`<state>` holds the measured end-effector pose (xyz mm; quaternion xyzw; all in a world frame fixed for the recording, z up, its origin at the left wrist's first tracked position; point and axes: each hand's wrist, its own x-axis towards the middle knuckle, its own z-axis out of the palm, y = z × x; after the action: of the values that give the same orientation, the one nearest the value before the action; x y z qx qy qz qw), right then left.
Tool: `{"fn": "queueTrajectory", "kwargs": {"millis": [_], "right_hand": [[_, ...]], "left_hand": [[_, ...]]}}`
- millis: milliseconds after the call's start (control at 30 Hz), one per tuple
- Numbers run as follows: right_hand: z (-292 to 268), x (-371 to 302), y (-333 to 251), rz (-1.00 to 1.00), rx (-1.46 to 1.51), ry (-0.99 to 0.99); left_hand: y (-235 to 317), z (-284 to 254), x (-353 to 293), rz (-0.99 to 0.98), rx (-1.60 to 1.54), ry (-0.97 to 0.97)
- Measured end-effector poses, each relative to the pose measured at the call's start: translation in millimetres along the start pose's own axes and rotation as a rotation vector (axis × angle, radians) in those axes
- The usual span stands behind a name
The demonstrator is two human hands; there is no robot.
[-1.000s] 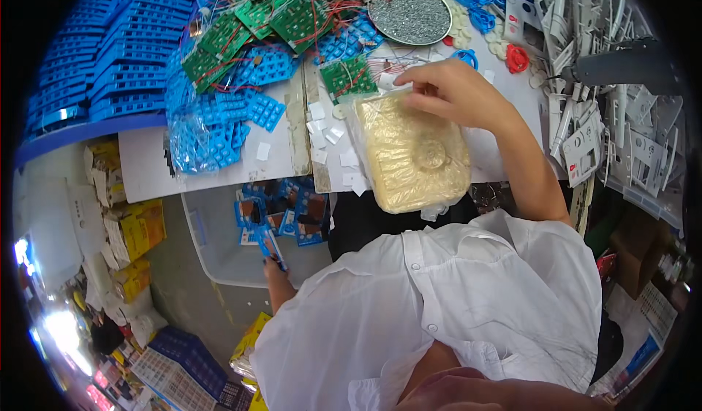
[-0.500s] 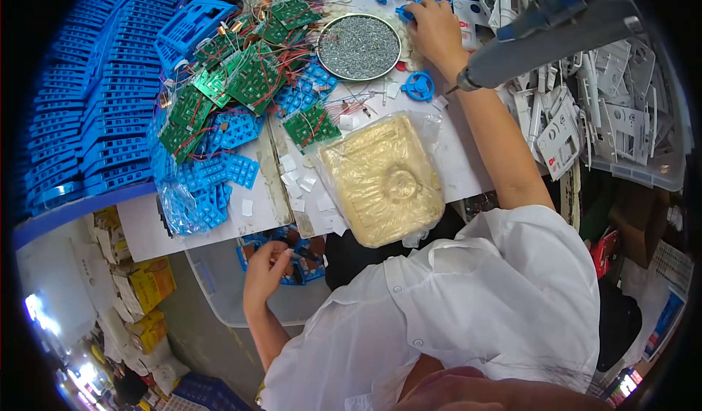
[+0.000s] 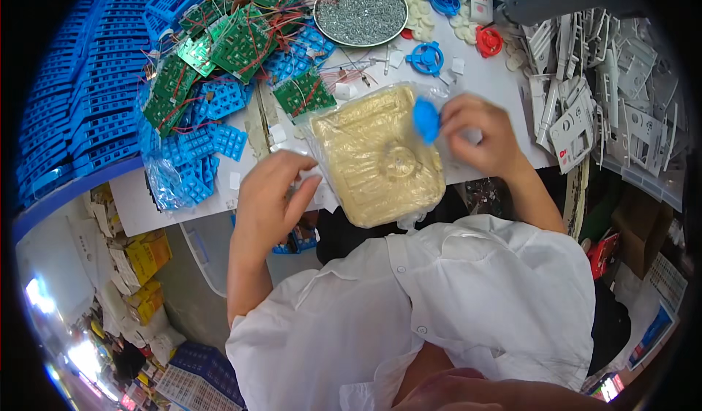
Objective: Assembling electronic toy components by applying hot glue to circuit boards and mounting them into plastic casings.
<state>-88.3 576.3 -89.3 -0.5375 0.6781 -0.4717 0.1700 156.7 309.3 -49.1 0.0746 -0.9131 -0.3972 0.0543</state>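
Observation:
A block wrapped in clear film over a yellowish surface [image 3: 358,166], with a round raised spot, lies at the table's near edge. My right hand [image 3: 482,137] pinches a blue plastic part [image 3: 425,121] over the block's right upper side; motion blurs its shape. At the block's left edge is my left hand [image 3: 274,191], its thumb and forefinger apart with nothing seen between them. Behind the block lie a blue ring-shaped plastic part [image 3: 426,59] and a green circuit board [image 3: 303,93] with wires.
A round tin of small metal screws [image 3: 362,12] stands at the back. Wired circuit boards [image 3: 245,42] and blue button pads [image 3: 219,100] heap up at left, beside stacked blue housings [image 3: 110,82]. White plastic panels [image 3: 574,129] fill a bin at right. A grey power screwdriver [image 3: 563,1] hangs above.
My right hand has come back from the far parts pile, bringing a blue plastic part over the block. My left hand has risen from the bin below to the block's left edge.

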Motion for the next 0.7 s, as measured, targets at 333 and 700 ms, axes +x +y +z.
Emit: {"fn": "queueTrajectory", "kwargs": {"millis": [333, 700], "right_hand": [[17, 55, -23, -0.490, -0.430, -0.692], [26, 27, -9, -0.462, -0.297, -0.442]], "left_hand": [[15, 66, 30, 0.400, 0.178, -0.093], [23, 95, 0, 0.311, 0.342, -0.097]]}}
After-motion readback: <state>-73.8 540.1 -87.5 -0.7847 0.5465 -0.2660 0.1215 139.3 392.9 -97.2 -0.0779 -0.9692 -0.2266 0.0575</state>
